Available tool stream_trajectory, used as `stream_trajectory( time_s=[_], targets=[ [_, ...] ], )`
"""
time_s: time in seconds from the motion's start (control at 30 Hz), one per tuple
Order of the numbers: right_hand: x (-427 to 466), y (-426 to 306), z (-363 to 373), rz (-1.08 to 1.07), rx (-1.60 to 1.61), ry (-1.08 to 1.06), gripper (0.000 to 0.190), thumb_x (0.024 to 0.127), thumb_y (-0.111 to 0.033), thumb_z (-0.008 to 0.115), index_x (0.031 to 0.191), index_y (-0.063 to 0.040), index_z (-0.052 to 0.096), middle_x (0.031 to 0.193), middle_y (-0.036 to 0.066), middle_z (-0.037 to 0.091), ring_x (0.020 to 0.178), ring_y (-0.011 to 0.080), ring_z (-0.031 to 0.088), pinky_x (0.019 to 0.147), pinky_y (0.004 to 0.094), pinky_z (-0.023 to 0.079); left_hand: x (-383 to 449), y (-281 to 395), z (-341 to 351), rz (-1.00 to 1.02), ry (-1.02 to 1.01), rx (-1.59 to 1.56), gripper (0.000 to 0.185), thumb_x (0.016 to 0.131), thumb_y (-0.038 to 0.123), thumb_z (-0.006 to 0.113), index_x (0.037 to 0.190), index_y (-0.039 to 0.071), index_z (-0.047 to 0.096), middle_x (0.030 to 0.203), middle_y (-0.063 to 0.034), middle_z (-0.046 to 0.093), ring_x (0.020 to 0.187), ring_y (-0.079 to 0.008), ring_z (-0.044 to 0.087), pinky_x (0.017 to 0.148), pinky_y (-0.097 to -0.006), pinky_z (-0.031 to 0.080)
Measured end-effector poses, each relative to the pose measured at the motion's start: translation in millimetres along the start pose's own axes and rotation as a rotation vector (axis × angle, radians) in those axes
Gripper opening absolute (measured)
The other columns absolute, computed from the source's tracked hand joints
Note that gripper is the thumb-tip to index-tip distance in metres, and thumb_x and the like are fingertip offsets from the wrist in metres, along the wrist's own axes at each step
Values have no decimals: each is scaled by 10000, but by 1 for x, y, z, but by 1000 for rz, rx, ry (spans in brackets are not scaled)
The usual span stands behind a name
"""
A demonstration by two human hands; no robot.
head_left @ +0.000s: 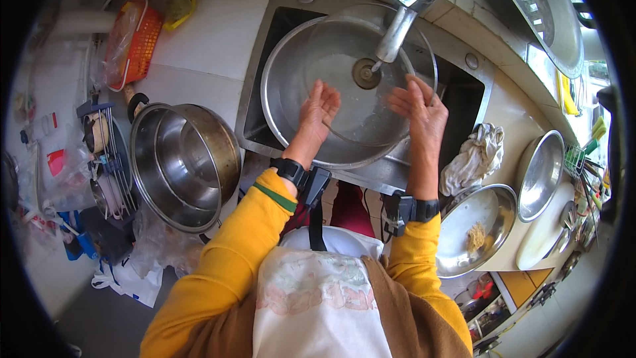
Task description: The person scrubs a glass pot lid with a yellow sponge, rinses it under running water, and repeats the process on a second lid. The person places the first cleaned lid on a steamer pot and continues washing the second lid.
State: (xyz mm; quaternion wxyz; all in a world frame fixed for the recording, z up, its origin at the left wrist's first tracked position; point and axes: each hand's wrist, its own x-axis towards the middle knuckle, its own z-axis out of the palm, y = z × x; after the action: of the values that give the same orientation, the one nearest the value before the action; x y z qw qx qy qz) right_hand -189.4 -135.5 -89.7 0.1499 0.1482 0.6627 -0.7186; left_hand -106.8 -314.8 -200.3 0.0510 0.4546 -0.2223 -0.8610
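A round glass pot lid [348, 127] with a thin metal rim is tilted over a large metal basin [272, 104]. At its middle is a round brownish fitting [366, 73]. My left hand [320, 107] holds the lid at its near left edge, fingers slightly curled. On the near right edge is my right hand [420, 102], gripping the rim, its fingertips blurred by motion. The basin sits in a stainless steel sink [256, 134]. Above the lid reaches a chrome faucet [400, 35], its spout over the middle. Whether water runs cannot be told.
Left of the sink stand a deep steel pot [184, 166] and an orange plastic basket [136, 49]. To the right lie a crumpled cloth [474, 159], a steel bowl [541, 176], a basin with a brownish scrubber [476, 237] and a white cutting board [541, 233].
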Motion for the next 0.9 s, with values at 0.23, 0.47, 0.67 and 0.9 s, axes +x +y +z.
stream_trajectory(
  time_s=[0.23, 0.47, 0.67, 0.9],
  targets=[
    [-13, -25, -43, 28, -100, 17, 479, 910, -339, 624, 1125, 87, 585, 832, 192, 682, 692, 210, 684, 602, 268, 558, -20, 16, 23, -154, -228, 100, 422, 873, 379, 661, 1116, 53, 550, 1038, -134, 638, 903, -257, 648, 815, -355, 549],
    [41, 27, -11, 186, 57, -95, 541, 920, -463, 566, 1008, 71, 565, 777, 163, 665, 627, 205, 663, 553, 274, 538, -79, 54, 21, 364, -176, 378, 621, 954, 447, 498, 1294, -69, 432, 1199, -292, 544, 1054, -341, 611, 910, -413, 523],
    [90, 50, 53, 12, 163, -191, 350, 939, -356, 568, 1014, -15, 590, 849, 56, 623, 753, 145, 598, 694, 261, 473, -94, 74, 22, 663, -58, 272, 615, 974, 422, 465, 1307, -93, 409, 1239, -300, 514, 1124, -364, 568, 990, -441, 469],
    [58, 53, 59, -313, -326, -392, 340, 908, -203, 585, 1203, -34, 580, 1001, 101, 658, 912, 192, 606, 817, 303, 459, -127, 102, 28, 893, -8, 482, 463, 1009, 298, 424, 1263, -87, 461, 1195, -276, 562, 1106, -348, 586, 976, -439, 480]
  ],
)
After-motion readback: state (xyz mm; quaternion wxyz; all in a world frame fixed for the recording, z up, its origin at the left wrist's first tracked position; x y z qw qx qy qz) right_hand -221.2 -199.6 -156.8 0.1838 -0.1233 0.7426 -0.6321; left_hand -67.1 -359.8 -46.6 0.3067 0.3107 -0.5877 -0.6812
